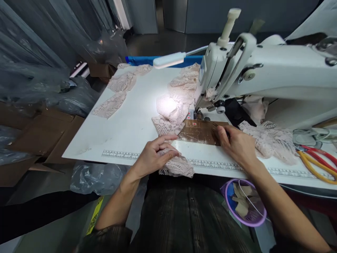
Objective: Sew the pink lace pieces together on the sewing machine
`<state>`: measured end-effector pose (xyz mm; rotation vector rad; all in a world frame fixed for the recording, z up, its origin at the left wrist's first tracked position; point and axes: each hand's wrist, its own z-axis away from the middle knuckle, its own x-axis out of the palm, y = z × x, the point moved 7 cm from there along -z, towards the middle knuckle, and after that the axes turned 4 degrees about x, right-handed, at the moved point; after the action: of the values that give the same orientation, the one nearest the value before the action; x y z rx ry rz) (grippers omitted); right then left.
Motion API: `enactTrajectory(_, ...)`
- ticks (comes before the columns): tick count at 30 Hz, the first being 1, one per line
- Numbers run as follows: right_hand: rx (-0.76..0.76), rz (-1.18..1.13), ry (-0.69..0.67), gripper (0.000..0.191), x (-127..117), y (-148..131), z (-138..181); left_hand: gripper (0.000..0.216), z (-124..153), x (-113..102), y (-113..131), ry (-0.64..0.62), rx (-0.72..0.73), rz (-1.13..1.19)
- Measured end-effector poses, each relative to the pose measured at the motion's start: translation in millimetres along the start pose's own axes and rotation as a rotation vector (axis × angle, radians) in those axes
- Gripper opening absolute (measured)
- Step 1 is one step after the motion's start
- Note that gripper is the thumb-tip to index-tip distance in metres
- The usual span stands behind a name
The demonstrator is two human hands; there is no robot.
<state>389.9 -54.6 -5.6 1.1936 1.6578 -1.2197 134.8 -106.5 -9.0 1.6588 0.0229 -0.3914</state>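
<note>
My left hand [154,154] presses on a strip of pale pink lace [173,165] that hangs over the front edge of the white sewing table [131,119]. The lace runs up under the lamp light toward the needle of the white sewing machine [263,70]. My right hand [234,142] rests flat by the brown taped plate [200,131] in front of the needle, fingertips on its right edge, with nothing gripped in it.
More lace pieces [118,91] lie at the table's far left and a heap [271,140] to the right. Red and yellow-handled scissors [316,161] lie at the right edge. A purple basket [244,203] of scraps hangs below. Cardboard boxes [44,133] and plastic bags stand left.
</note>
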Motion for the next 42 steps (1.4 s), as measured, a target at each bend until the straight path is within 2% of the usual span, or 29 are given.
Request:
enactTrajectory(2,0.035,0.089,0.002,0.051,-2.7,14.4,-7.6,0.038,-0.8,-20.0,15.5,-0.022,0.043,-0.093)
enactTrajectory(5,0.02,0.132,0.025,0.045,-0.6,18.0,-11.2,0.027,-2.8,-46.6,39.9,0.01,0.138,-0.224)
enactTrajectory(7,-0.02,0.119,0.047,0.042,3.2,13.5,-10.0,0.025,-4.1,-44.6,49.8,-0.074,0.216,-0.26)
enactTrajectory(9,-0.047,0.091,0.058,0.04,6.9,10.8,-7.8,0.028,-3.7,-29.8,50.8,-0.233,0.301,-0.305)
enactTrajectory(11,-0.066,0.057,0.062,0.041,8.9,11.3,-5.8,0.03,-3.1,-19.4,44.4,-0.298,0.378,-0.392)
enactTrajectory(14,-0.08,0.012,0.067,0.042,8.4,16.1,-3.9,0.032,-7.0,-20.2,26.5,-0.203,0.406,-0.562)
enactTrajectory(16,-0.092,-0.02,0.065,0.041,7.5,17.9,-2.7,0.042,-12.0,-18.9,10.6,-0.212,0.355,-0.678)
enactTrajectory(19,-0.15,-0.081,0.062,0.039,6.0,13.6,0.8,0.069,-26.5,-13.6,-12.4,-0.327,0.242,-0.838)
enactTrajectory(22,-0.203,-0.137,0.083,0.039,3.2,8.7,7.1,0.075,-53.2,-19.7,-27.5,-0.375,0.133,-0.978)
enactTrajectory(27,-0.218,-0.235,0.086,0.037,0.6,14.4,21.6,0.072,-105.8,-44.8,-37.5,-0.346,0.069,-1.151)
enactTrajectory(31,-0.206,-0.328,0.022,0.036,-0.4,14.7,33.5,0.07,-128.9,-55.3,-38.1,-0.298,0.109,-1.251)
enactTrajectory(35,-0.202,-0.354,-0.073,0.037,4.7,-0.4,27.2,0.065,-140.2,-60.9,-33.3,-0.326,0.207,-1.239)
enactTrajectory(37,-0.212,-0.322,-0.094,0.04,8.6,-8.1,16.5,0.064,-144.0,-70.3,-29.4,-0.28,0.222,-1.204)
enactTrajectory(39,-0.207,-0.289,-0.068,0.043,8.9,-11.2,6.3,0.062,-140.3,-79.5,-25.6,-0.235,0.241,-1.175)
enactTrajectory(42,-0.186,-0.22,0.023,0.04,1.8,-4.2,-1.0,0.057,-117.2,-87.6,-17.3,-0.16,0.33,-1.19)
